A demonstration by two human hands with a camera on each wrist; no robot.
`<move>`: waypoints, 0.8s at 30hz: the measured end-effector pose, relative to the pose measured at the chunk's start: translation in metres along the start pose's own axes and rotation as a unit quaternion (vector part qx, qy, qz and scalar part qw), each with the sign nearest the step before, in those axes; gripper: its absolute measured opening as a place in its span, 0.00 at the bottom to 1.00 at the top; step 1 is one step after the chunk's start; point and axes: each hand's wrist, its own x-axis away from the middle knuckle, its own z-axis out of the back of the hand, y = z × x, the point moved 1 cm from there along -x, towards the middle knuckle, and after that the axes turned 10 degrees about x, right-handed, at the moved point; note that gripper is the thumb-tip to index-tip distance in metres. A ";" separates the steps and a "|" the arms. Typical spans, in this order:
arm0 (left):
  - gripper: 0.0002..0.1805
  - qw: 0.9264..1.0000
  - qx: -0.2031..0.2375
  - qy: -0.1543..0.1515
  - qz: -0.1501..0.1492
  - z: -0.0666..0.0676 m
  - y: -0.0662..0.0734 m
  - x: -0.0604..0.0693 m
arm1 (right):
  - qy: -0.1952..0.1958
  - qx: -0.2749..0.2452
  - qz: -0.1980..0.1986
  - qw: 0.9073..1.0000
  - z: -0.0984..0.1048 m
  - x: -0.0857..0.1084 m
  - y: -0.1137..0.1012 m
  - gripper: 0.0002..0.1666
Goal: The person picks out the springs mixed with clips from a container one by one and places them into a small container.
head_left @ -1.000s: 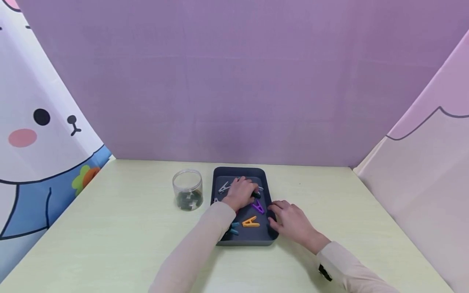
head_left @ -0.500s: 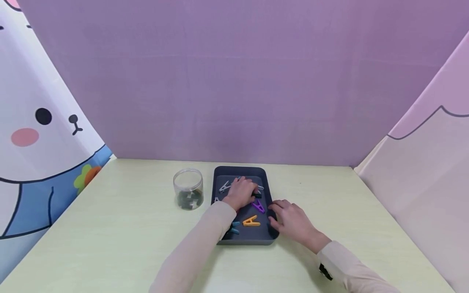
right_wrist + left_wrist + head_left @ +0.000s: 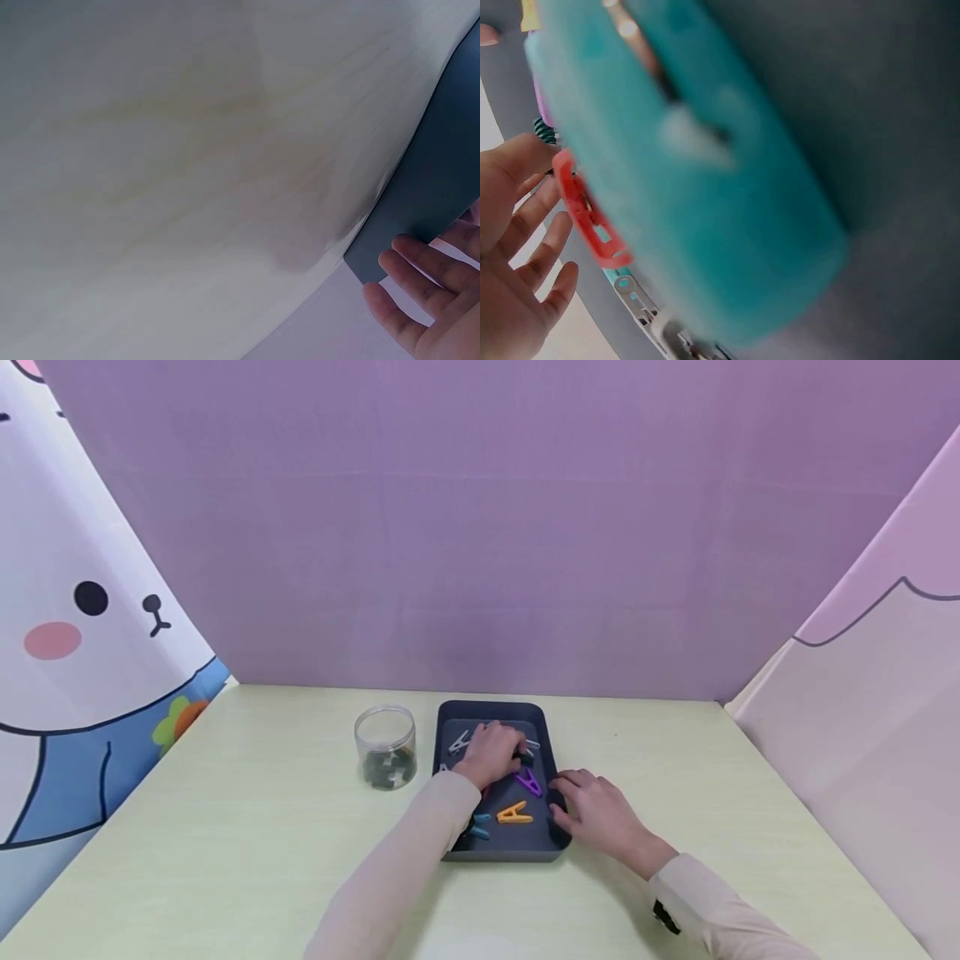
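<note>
In the head view my left hand (image 3: pixel 491 756) reaches into a dark grey tray (image 3: pixel 525 837). Its thumb and forefinger pinch a dark striped coil (image 3: pixel 546 131), partly hidden by the fingers in the left wrist view. Around that hand lie plastic clothes pegs: a white peg (image 3: pixel 459 742), a purple peg (image 3: pixel 529 782), an orange peg (image 3: pixel 514 813) and a teal peg (image 3: pixel 478 827). A red peg (image 3: pixel 589 210) shows right beside the thumb in the left wrist view. My right hand (image 3: pixel 600 814) rests with loosely bent fingers against the tray's right side.
A clear round jar (image 3: pixel 385 747) with dark pieces at its bottom stands left of the tray. Both sit on a pale tabletop (image 3: pixel 247 827). A purple cloth (image 3: pixel 480 527) hangs behind the table, with printed cloths at both sides.
My left hand has shifted very slightly left inside the tray. The right hand, tray and jar keep their places.
</note>
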 end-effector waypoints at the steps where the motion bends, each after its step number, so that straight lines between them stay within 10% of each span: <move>1: 0.10 1.000 0.000 0.002 -0.001 0.001 0.000 0.000 | 0.000 0.000 0.000 1.000 0.000 0.000 0.000 0.19; 24: 0.08 0.995 0.039 0.073 -0.058 0.040 0.001 0.006 | 0.007 -0.005 0.000 1.000 0.002 0.000 0.000 0.19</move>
